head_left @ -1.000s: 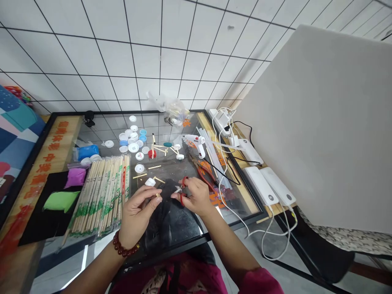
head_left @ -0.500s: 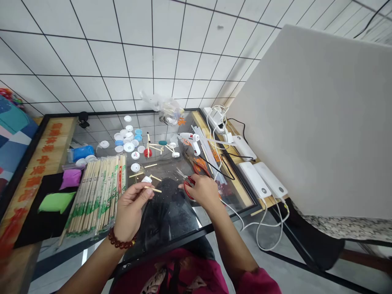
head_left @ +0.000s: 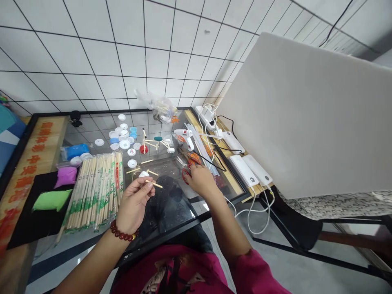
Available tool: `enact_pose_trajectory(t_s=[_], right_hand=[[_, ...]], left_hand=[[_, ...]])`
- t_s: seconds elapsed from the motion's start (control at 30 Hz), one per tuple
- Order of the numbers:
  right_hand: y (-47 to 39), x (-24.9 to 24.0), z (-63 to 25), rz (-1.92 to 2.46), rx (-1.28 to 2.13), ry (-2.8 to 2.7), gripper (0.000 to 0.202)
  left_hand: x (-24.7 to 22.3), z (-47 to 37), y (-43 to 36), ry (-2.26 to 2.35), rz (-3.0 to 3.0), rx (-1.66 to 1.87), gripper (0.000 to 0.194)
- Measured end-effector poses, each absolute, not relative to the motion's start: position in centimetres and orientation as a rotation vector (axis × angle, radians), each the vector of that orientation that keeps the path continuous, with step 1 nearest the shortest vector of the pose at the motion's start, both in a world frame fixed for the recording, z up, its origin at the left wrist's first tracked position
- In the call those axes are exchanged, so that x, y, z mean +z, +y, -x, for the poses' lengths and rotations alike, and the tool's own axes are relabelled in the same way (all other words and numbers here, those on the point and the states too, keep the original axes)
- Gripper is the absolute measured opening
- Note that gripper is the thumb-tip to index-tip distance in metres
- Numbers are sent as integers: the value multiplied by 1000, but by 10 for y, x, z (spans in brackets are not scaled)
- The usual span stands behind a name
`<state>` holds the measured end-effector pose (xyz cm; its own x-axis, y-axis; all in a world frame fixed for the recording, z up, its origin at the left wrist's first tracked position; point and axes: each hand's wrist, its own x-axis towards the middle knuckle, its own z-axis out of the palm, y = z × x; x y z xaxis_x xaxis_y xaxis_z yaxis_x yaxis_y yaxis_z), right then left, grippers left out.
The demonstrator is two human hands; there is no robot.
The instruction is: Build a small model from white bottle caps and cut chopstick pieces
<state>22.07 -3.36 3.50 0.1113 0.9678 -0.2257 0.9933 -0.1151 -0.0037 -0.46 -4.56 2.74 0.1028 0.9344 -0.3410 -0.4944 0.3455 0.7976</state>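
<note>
My left hand (head_left: 136,200) pinches a short wooden stick (head_left: 157,185) between thumb and fingers, above the glass tabletop. Just behind the fingertips lie a white cap (head_left: 143,174) and another short stick piece (head_left: 152,173). My right hand (head_left: 200,178) is closed at the red handles of a pair of scissors (head_left: 185,173), whose blades point away to the left. Its fingertips are partly hidden. Pliers with orange-red handles (head_left: 193,160) lie close beyond it. Farther back stands a small stick construction (head_left: 150,143) with a red cap (head_left: 143,149) and a green piece.
Packaged chopsticks (head_left: 94,192) lie left, beside green clay (head_left: 51,200) and purple clay (head_left: 66,176). White and blue bottle caps (head_left: 124,144) cluster behind. A glue gun (head_left: 188,136), glue sticks (head_left: 203,151), cables and white power banks (head_left: 244,170) occupy the right side.
My right hand has moved slightly forward together with the scissors, nearer the pliers. The left hand still pinches the stick. The head view has shifted to the right.
</note>
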Motion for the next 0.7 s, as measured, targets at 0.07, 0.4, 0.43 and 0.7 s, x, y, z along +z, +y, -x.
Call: enact_pose_trajectory(t_s=[0.07, 0.4, 0.43, 0.7], right_hand=[[-31, 35, -216, -2285, -213, 1976, 36], [-29, 30, -201, -2422, -66, 1983, 35], [-29, 29, -200, -2426, -53, 1988, 35], [-25, 19, -193, -2435, -62, 2001, 35]], left_hand=[[28, 5, -46, 947, -567, 1133, 25], [29, 3, -43, 935, -502, 1113, 32], [29, 3, -43, 936, -502, 1115, 33], [27, 4, -42, 943, -537, 1113, 35]])
